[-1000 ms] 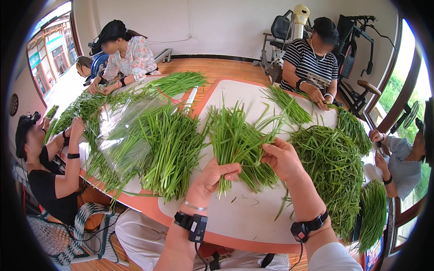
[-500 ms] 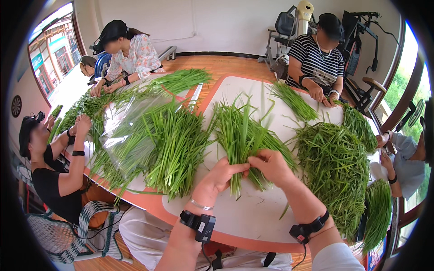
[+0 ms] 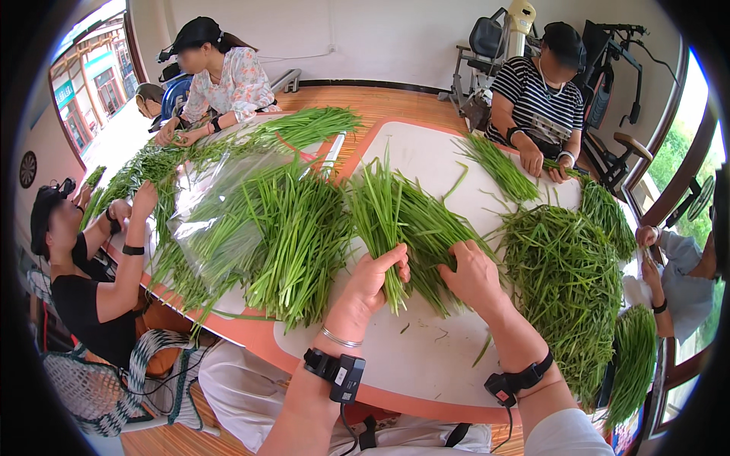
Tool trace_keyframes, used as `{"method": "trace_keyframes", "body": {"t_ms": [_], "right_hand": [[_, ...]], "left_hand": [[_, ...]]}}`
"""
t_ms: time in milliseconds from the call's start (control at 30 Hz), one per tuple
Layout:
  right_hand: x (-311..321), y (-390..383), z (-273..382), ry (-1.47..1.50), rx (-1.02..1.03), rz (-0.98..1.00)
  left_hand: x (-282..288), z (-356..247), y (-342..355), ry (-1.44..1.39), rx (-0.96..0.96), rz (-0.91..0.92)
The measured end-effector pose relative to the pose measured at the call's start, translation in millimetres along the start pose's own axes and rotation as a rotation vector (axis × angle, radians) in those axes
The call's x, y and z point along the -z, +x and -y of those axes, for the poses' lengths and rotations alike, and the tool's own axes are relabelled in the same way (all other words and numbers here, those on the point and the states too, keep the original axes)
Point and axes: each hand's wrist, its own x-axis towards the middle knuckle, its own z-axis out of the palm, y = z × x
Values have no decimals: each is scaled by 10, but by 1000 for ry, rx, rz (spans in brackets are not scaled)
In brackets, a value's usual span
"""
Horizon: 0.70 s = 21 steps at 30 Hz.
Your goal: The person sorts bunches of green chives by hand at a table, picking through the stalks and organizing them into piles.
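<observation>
My left hand [image 3: 371, 278] is closed around the lower part of a bunch of garlic chives [image 3: 376, 207]. Their pale cut ends poke out below the fist, and the green tips point away from me. Just to the right, a loose row of garlic chives [image 3: 435, 222] lies slanted on the white table [image 3: 414, 365] with orange edging. Over that row's right side rests my right hand [image 3: 474, 277], its fingers bent and thumb apart, with no stems visibly gripped. A thick heap of chives [image 3: 300, 247] lies left of my left hand, partly beside a clear plastic sheet [image 3: 207, 235].
On the right is a big tangled mound of chives [image 3: 561, 292]; another bundle [image 3: 633, 365] lies beyond it. A small bunch [image 3: 498, 169] lies at the far right. Several people sit around, handling greens: floral shirt [image 3: 232, 83], striped shirt [image 3: 536, 99], black shirt [image 3: 91, 304].
Both hands were together at the bunch. My left hand now holds it, shifted slightly left and apart from the loose row, while my right hand has moved right onto that row.
</observation>
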Motion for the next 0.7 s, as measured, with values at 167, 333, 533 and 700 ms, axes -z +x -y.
{"method": "trace_keyframes", "body": {"t_ms": [167,333,533,700], "right_hand": [[277,167,-45,309,-178,200],[363,217,-140,186,-172,67],[273,191,-111,85,-116,328],[293,232,-125,565,-222,155]], "left_hand": [[25,3,-18,30,6,-153],[141,8,48,42,17,-143],[26,-12,-3,99,-12,-163],[-94,-45,-67,110,-28,19]]}}
